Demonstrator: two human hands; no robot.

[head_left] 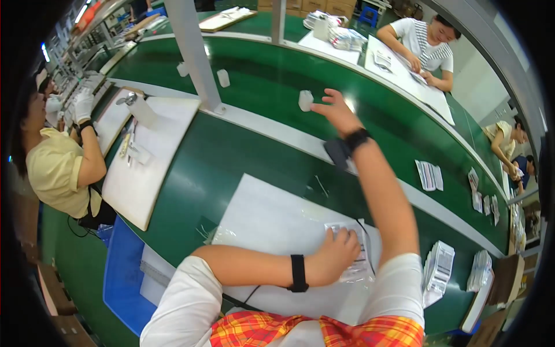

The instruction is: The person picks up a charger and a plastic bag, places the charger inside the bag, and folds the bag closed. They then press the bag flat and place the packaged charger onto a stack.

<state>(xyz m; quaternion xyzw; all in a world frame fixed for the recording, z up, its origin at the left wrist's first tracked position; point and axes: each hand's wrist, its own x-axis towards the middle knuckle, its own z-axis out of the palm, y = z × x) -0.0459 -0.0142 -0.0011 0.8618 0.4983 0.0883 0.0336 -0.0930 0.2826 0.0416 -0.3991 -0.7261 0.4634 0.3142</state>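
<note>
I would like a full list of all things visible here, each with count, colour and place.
Small white plastic block: one, white, on the green conveyor belt, at the right fingertips.
Clear plastic bag with printed leaflet: one, transparent and white, on the white work mat, under the left hand.
Other small white blocks: two, white, farther left on the belt.
Stacks of printed leaflets: several, white, at the right of the table.
Blue plastic crate: one, blue, lower left.
Co-workers: at least three, seated around the line.
Left hand: pressing the bag, black wristband.
Right hand: extended over the belt, open.
</note>
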